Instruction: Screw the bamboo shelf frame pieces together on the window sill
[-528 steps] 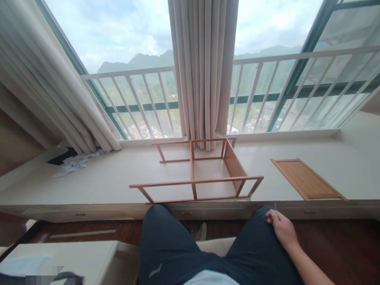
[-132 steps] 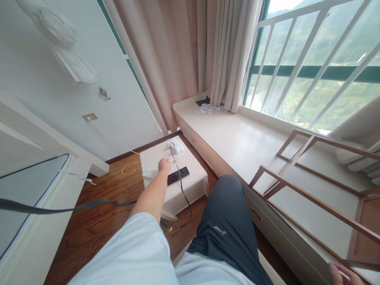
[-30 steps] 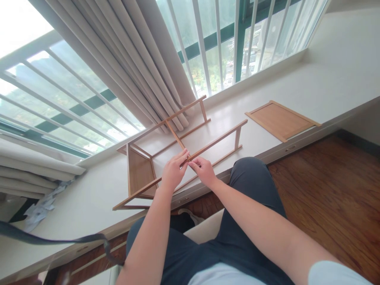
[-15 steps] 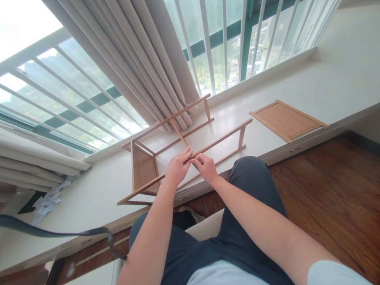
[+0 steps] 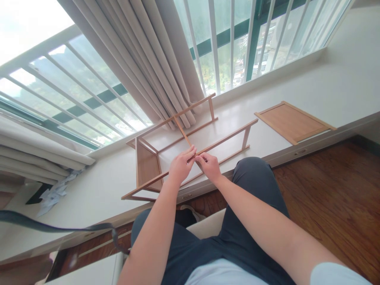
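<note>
Both arms are stretched forward over the lap. The left hand and right hand are brought together at the near top rail of the wooden frame, which lies on the window ledge. Each grip is pinched on that rail, fingertips nearly touching. A wooden panel lies well apart.

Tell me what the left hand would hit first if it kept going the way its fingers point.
The left hand already touches the wooden frame at its near rail; straight on, it would likely meet the cross strut, though depth is unclear.
</note>
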